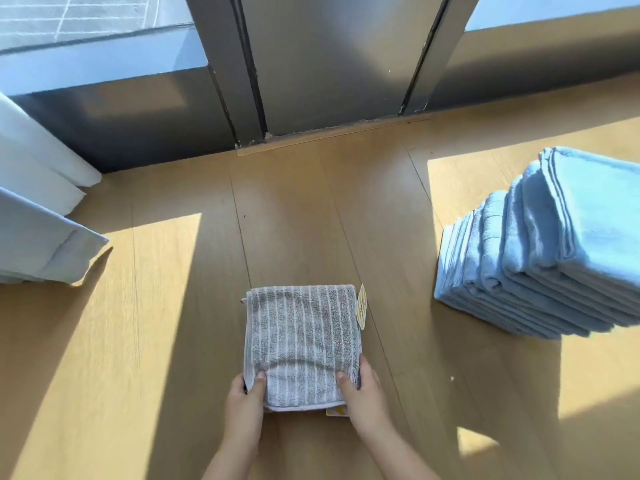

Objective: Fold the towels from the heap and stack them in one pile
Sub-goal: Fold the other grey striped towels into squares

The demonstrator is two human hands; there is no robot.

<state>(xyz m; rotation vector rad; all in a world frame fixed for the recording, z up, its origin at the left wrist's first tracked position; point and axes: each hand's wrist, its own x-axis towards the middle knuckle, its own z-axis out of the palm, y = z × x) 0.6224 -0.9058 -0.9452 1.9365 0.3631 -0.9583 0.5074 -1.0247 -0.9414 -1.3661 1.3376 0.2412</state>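
A folded grey towel with white stripes point(301, 337) lies on the wooden floor point(173, 341) in front of me, with a yellow-and-white tag at its right edge. My left hand point(247, 398) grips its near left corner, thumb on top and fingers underneath. My right hand point(362, 393) grips the near right corner the same way. A pile of several folded light-blue towels point(540, 258) stands to the right, leaning slightly.
A white curtain point(38, 168) and pale fabric point(41, 244) lie at the left. A dark window frame and sill point(311, 64) run along the far side. Sunlit patches cross the floor left and right of the towel.
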